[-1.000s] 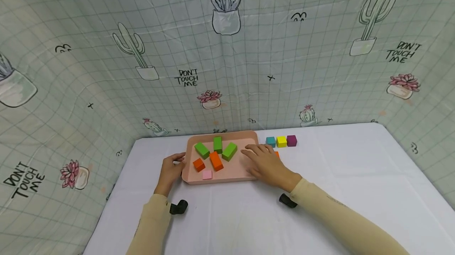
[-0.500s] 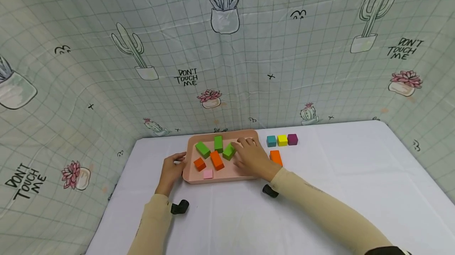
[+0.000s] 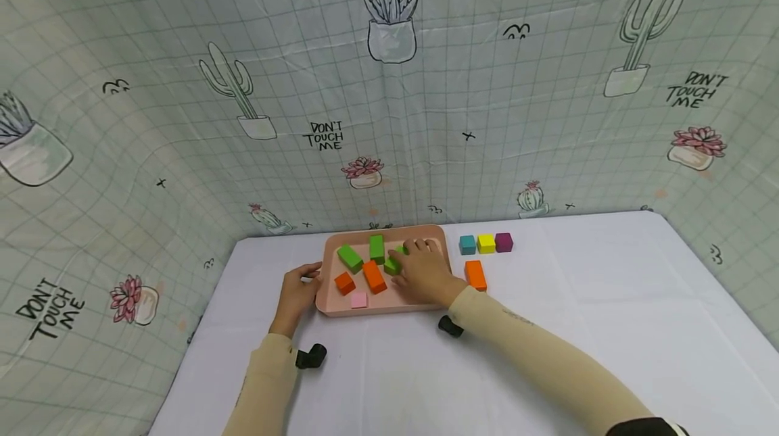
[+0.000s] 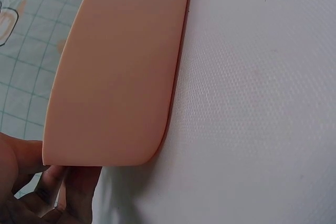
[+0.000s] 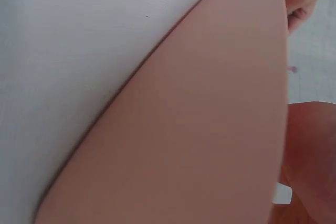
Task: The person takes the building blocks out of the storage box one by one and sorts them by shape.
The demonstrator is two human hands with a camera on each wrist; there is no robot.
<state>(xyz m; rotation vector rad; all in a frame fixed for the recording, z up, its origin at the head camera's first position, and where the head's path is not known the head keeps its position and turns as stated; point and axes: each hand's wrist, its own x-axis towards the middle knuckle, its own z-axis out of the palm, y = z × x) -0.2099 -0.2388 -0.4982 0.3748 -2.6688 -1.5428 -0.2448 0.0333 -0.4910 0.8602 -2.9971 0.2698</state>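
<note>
A pink tray (image 3: 414,307) holds several blocks on the white table. At its left end, my left hand (image 3: 298,293) holds the edge; in the left wrist view, thumb and curled fingers (image 4: 79,190) meet the tray's corner. My right hand (image 3: 426,274) reaches into the tray from the right, its fingers around a green block (image 3: 391,265) that they partly cover. Two other green blocks (image 3: 349,258) lie to the left, with a long orange block (image 3: 374,276), a small orange block (image 3: 345,283) and a pink block (image 3: 359,299) nearer the front. The right wrist view shows mainly the tray's outer wall (image 5: 199,103).
Right of the tray, a teal cube (image 3: 467,245), a yellow cube (image 3: 486,243) and a purple cube (image 3: 504,242) stand in a row. In front of them lies another orange block (image 3: 475,275). A patterned cloth (image 3: 450,98) hangs behind the table.
My right hand has moved left from the tray's right side onto the rightmost green block. This uncovered the orange block on the table. My left hand stays at the tray's left end.
</note>
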